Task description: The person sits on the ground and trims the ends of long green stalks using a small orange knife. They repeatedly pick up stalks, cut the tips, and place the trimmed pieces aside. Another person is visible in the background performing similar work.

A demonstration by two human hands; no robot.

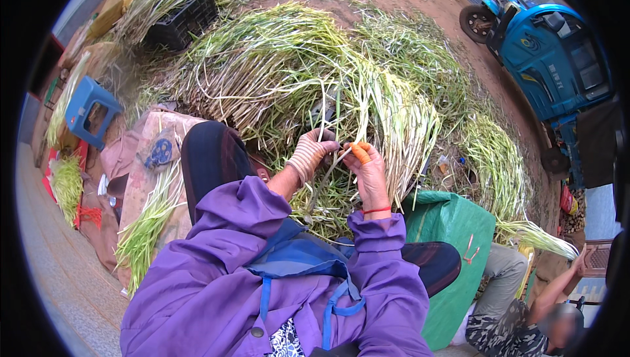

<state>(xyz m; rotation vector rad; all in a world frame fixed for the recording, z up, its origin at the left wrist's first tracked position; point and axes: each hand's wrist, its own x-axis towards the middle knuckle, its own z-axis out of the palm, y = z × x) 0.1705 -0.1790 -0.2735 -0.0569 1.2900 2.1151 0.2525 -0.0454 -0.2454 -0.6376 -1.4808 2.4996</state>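
Note:
My left hand (311, 155), in a striped knit glove with the fingertips darkened, pinches a long pale stalk (323, 111) that rises above it. Just to its right, my right hand (366, 170) wears orange covers on its fingers and a red string at the wrist. Its thumb and fingers grip a thin green stalk (362, 116), and the fingertips of both hands nearly meet. Behind them lies a large heap of green stalks (266, 57), which look like garlic scapes. A dense upright bunch (401, 135) leans on the right side. Loose trimmings (320, 214) lie below my hands.
A green woven sheet (457, 258) covers something by my right knee. At right, a co-worker (556, 298) holds a bundle of stalks (541, 236). A blue stool (91, 111), a black crate (184, 20) and a cloth with stalks (152, 224) lie leftward. A blue three-wheeler (551, 57) stands far right.

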